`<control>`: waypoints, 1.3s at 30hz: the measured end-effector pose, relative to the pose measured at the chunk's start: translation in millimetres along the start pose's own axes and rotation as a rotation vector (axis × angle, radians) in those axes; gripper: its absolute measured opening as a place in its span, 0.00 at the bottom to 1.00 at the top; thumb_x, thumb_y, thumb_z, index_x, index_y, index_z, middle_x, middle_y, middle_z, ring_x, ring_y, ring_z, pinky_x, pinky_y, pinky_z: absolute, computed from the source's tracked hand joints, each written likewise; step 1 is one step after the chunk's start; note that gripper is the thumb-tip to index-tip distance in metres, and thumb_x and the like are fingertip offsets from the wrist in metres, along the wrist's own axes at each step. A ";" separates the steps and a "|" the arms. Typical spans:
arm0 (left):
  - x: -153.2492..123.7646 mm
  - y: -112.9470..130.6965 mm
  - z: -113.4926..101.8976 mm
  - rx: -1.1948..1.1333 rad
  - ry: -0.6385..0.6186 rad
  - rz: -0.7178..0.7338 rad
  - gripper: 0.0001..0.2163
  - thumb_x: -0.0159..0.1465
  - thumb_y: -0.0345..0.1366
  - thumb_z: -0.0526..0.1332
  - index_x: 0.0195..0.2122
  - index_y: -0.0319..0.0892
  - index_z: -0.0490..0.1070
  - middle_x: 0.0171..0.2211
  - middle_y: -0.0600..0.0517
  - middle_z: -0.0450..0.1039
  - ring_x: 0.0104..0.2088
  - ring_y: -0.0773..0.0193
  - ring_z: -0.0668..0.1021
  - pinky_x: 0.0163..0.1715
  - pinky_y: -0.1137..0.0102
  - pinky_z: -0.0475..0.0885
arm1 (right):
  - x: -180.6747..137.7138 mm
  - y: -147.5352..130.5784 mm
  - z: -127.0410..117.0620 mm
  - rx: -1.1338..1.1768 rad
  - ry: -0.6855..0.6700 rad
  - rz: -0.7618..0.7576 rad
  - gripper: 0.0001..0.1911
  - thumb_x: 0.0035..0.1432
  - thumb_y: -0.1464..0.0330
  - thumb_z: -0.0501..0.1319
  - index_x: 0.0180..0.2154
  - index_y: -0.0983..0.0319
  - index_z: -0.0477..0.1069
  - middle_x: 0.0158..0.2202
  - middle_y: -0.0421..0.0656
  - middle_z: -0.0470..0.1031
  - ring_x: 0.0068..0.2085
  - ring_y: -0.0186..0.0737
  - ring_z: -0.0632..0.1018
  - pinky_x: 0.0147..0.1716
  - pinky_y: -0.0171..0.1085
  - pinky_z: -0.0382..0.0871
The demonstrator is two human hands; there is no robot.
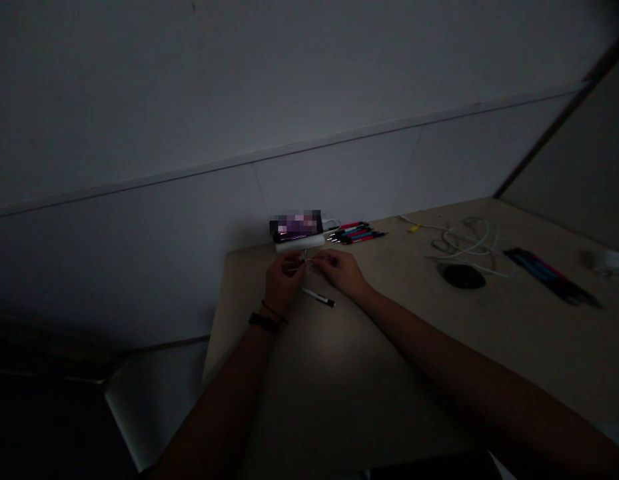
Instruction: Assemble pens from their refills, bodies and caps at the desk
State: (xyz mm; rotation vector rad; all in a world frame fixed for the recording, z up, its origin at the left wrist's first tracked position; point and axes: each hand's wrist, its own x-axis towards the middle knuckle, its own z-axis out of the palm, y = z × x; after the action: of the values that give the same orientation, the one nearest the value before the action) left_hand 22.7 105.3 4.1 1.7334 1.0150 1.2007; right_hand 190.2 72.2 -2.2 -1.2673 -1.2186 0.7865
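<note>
My left hand point(284, 279) and my right hand point(343, 271) are close together over the far left part of the table, fingers pinched. Between their fingertips runs a thin, pale pen-like piece point(310, 260), with a small dark bit near the left fingers. The dim light hides its exact kind. Just below the hands a white pen point(318, 297) with a black end lies on the tabletop. Beyond my fingers a phone point(296, 228) with a lit screen leans above a long white block point(300, 245).
Several red, blue and black pens point(358, 233) lie right of the phone. Farther right are a coiled white cable point(472, 240), a black computer mouse point(463, 275) and another bundle of pens point(552, 275). A pale wall point(339, 180) borders the table's point(389, 373) back edge.
</note>
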 end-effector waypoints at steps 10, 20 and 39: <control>-3.4 5.0 0.6 0.080 -0.041 0.087 0.11 0.61 0.31 0.66 0.45 0.42 0.76 0.40 0.46 0.82 0.40 0.60 0.83 0.39 0.68 0.79 | -7.5 -8.3 -0.2 -0.208 -0.005 -0.233 0.11 0.60 0.67 0.60 0.36 0.59 0.81 0.38 0.45 0.82 0.40 0.43 0.80 0.43 0.40 0.74; -3.1 0.9 1.6 0.125 -0.055 0.174 0.09 0.63 0.32 0.66 0.44 0.41 0.77 0.42 0.47 0.81 0.41 0.60 0.83 0.39 0.68 0.79 | -8.1 -4.3 -0.1 -0.277 -0.021 -0.293 0.11 0.60 0.69 0.61 0.43 0.59 0.81 0.40 0.45 0.82 0.42 0.44 0.81 0.45 0.41 0.74; 8.1 -17.4 -11.3 -0.064 0.358 -0.119 0.13 0.63 0.33 0.63 0.48 0.38 0.77 0.44 0.43 0.77 0.36 0.64 0.80 0.37 0.68 0.78 | -4.5 4.2 -13.1 -0.718 0.062 -0.276 0.15 0.62 0.69 0.58 0.47 0.64 0.78 0.50 0.52 0.79 0.54 0.51 0.75 0.57 0.50 0.67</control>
State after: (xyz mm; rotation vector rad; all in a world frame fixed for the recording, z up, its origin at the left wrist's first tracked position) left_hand 10.7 120.9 -6.2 1.4151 1.2538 1.4814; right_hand 202.4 65.2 -5.7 -1.6205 -1.6544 0.0901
